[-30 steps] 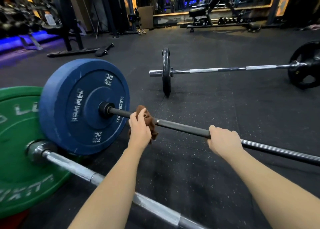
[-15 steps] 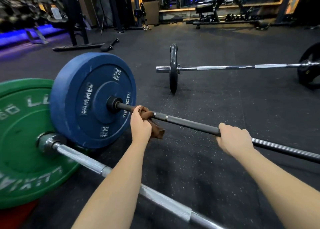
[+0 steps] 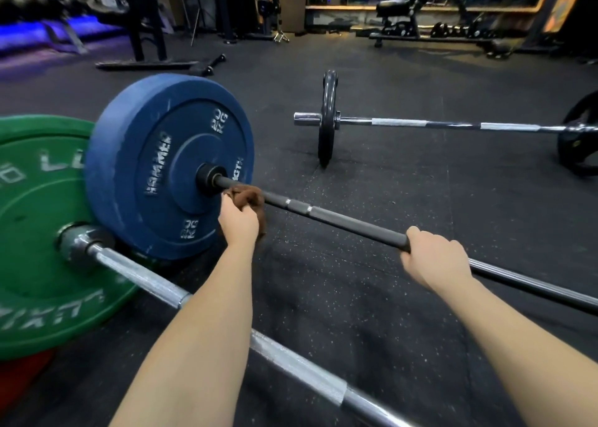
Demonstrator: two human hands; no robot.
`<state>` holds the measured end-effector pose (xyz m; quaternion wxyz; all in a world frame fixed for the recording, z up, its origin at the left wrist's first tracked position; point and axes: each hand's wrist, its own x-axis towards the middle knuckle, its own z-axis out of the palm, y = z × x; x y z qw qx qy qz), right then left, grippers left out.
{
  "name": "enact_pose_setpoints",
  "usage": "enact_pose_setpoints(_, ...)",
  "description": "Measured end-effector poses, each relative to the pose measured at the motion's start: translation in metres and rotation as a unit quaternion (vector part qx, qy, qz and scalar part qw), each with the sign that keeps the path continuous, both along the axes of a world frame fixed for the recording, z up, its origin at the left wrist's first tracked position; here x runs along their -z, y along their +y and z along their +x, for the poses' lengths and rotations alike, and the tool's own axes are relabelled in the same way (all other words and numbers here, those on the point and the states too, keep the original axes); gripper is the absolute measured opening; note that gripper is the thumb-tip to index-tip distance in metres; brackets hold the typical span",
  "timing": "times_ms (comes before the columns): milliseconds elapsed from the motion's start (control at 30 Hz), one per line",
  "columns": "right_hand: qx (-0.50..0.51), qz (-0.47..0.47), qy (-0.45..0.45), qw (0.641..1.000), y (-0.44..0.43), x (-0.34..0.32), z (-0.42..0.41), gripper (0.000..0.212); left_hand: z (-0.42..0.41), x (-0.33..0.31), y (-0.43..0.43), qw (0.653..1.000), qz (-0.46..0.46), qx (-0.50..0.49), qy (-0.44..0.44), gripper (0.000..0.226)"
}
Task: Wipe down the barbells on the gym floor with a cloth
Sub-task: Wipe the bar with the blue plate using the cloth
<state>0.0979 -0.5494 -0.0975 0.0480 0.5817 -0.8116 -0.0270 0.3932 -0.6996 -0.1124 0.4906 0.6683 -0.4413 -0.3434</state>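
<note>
A black barbell (image 3: pixel 343 221) with a blue plate (image 3: pixel 155 155) lies across the dark gym floor. My left hand (image 3: pixel 239 223) grips a brown cloth (image 3: pixel 247 197) wrapped over the bar, close to the blue plate's collar. My right hand (image 3: pixel 433 257) grips the same bar farther right, fingers curled round it. A chrome barbell (image 3: pixel 152 284) with a green plate (image 3: pixel 42 245) lies nearer to me, passing under my left forearm. A third barbell (image 3: pixel 420 124) with small black plates lies farther back.
A bench (image 3: pixel 407 12) and dumbbells stand along the mirrored back wall. A rack base (image 3: pixel 145 64) and a short handle lie at the back left. Something red (image 3: pixel 22 375) sits under the green plate. Speckled rubber floor (image 3: pixel 404 184) lies between the barbells.
My left hand has slid the cloth along the black bar to the left, up near the blue plate's collar. My right hand keeps its grip on the bar.
</note>
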Motion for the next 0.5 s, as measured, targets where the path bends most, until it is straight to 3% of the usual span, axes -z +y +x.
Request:
enact_pose_setpoints(200,-0.002,0.016,-0.024,1.0,-0.002,-0.004,0.0,0.018,-0.009,-0.008,0.008,0.996,-0.072,0.033,-0.028,0.046)
enact_pose_setpoints(267,-0.004,0.02,-0.026,0.999,-0.002,-0.004,0.0,0.018,0.007,-0.011,-0.008,0.998,-0.044,0.004,-0.034,0.054)
enact_pose_setpoints(500,0.005,0.002,-0.006,1.0,-0.002,-0.001,0.004,0.018,0.013,-0.024,0.005,0.992,-0.019,0.064,-0.106,0.05)
